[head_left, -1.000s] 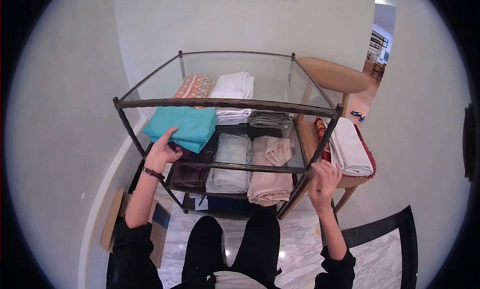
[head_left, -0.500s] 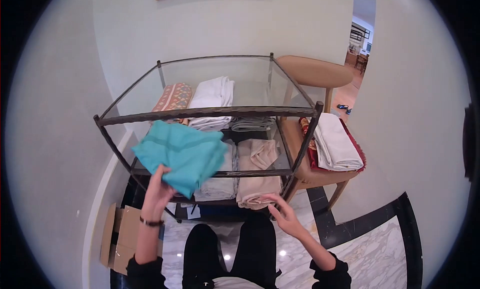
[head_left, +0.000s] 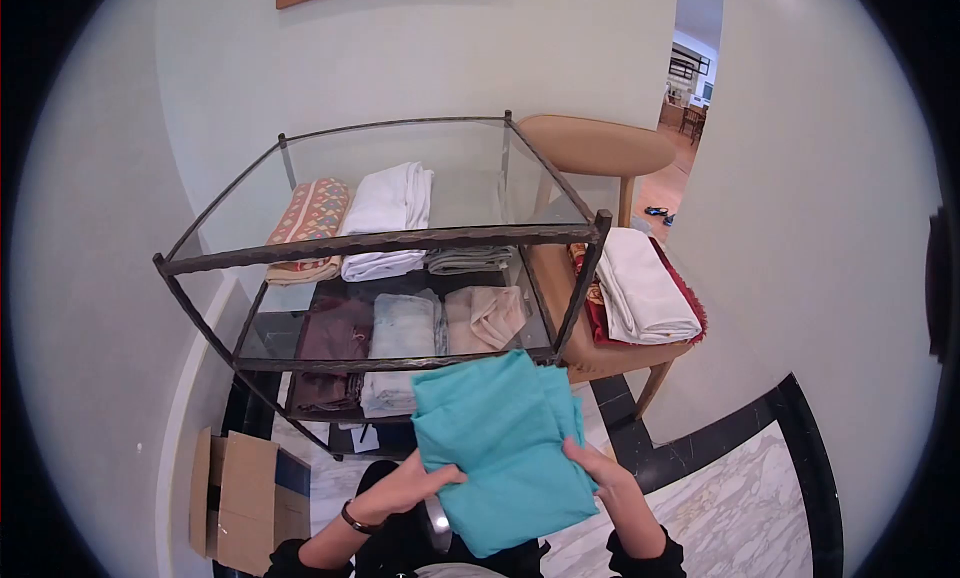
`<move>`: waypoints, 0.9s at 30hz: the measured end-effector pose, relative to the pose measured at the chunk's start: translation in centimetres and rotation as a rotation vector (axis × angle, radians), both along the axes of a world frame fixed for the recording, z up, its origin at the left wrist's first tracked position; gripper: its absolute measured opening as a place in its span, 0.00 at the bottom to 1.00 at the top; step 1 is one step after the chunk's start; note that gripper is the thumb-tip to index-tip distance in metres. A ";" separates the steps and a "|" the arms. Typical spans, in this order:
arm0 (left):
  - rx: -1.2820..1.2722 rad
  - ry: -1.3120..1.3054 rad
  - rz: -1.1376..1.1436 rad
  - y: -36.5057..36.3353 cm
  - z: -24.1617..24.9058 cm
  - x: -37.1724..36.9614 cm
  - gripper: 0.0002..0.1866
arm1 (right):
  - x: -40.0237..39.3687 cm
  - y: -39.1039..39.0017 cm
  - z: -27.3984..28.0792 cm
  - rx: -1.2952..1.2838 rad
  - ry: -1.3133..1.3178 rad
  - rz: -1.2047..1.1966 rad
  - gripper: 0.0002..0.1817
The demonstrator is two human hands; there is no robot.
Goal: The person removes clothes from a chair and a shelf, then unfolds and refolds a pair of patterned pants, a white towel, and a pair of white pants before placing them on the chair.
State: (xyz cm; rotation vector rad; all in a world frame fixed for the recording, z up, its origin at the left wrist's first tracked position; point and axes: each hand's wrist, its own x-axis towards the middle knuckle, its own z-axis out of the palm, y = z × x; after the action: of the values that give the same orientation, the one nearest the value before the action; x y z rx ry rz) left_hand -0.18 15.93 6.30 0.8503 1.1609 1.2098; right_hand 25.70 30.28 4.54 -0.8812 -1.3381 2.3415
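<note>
Head view shows the grip of both hands [head_left: 412, 481] [head_left: 606, 470] closed on folded turquoise cloth [head_left: 505, 453].

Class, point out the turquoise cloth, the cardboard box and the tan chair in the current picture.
Turquoise cloth [head_left: 510, 468]: head view, middle of its upward-facing side.
Cardboard box [head_left: 248, 498]: head view, its light brown panel.
Tan chair [head_left: 600, 146]: head view, its backrest.

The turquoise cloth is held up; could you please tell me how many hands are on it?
2: the left hand holds the turquoise cloth at its left side, the right hand at its right. Some fingers are hidden behind it.
</note>
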 end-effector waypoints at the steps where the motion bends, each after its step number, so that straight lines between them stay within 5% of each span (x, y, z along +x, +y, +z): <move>1: -0.053 -0.018 -0.028 0.3 -0.3 0.3 0.36 | 0.2 -0.2 1.1 -0.051 -0.045 -0.008 0.49; 7: -0.207 -0.022 -0.316 0.8 2.0 2.9 0.35 | 3.0 0.3 3.3 -0.036 -0.072 -0.140 0.38; 11: 0.059 -0.259 -0.392 -0.2 1.3 2.3 0.22 | 7.4 1.1 4.6 0.004 -0.042 -0.318 0.35; 19: 0.080 -0.053 -0.141 -3.8 0.0 -2.0 0.16 | 14.6 9.5 8.9 0.204 0.094 -0.741 0.26; 22: 0.056 -0.011 -0.082 -4.9 -0.5 -2.7 0.15 | 15.7 15.9 10.1 0.475 0.238 -0.706 0.21; 27: 0.053 0.007 -0.051 -5.9 -0.6 -2.6 0.14 | 12.7 29.1 12.8 0.435 0.195 -0.664 0.22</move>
State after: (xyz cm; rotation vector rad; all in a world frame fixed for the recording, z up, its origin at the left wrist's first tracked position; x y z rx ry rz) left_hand -2.81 9.99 5.71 0.9200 1.1102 1.2010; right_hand 38.38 59.35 17.38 -0.7766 -1.1708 1.5165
